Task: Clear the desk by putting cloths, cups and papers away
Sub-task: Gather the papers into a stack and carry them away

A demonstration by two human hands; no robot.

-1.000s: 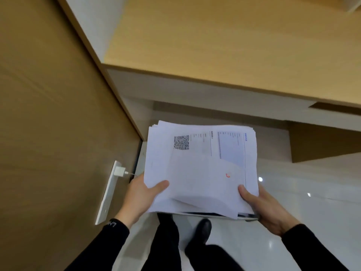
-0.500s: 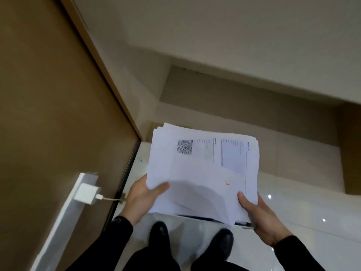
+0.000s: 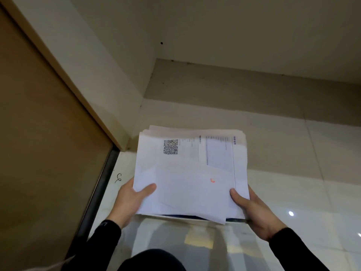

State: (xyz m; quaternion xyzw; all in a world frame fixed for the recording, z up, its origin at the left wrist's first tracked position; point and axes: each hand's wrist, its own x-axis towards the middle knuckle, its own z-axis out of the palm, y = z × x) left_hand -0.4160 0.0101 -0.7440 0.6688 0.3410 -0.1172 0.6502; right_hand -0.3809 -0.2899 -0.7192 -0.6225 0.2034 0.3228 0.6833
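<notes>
Head view: the left grip [image 3: 127, 202] and right grip [image 3: 254, 210] each clasp a near corner of the stack of papers [image 3: 191, 173], held above the glossy floor [image 3: 312, 192], so papers seem gathered but not yet stowed; cloths and cups are unseen.

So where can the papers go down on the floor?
The shiny floor right of the papers, up to the back wall, is bare. The strip between the brown panel and the papers is narrow, with a small dark squiggle lying there. The left hand and right hand hold the papers.
</notes>
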